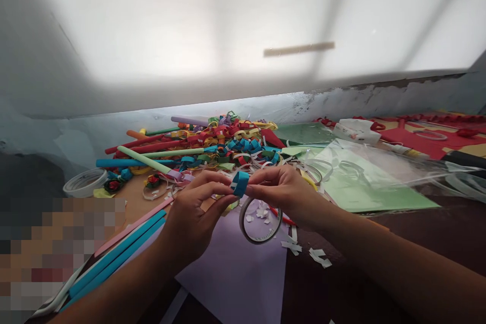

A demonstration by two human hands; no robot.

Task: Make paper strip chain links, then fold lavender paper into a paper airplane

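Both hands meet at a small blue paper ring (240,184) in the middle of the view. My left hand (195,207) pinches its left side between thumb and fingers. From the other side, my right hand (283,190) grips the ring's right edge with thumb and forefinger. Just under the right hand is a roll of tape (260,239), its inner wall facing me. Beneath them lies a purple paper sheet (235,273) with white scraps on it. To the left of my left forearm are blue paper strips (121,255) laid side by side.
Paper chains (243,147) and rolled paper tubes (152,163) are heaped behind the hands. A wide tape roll (85,182) sits at the left. Green paper (379,187) lies under clear plastic at the right, with red paper (433,142) beyond. White paper scraps (321,258) dot the dark table.
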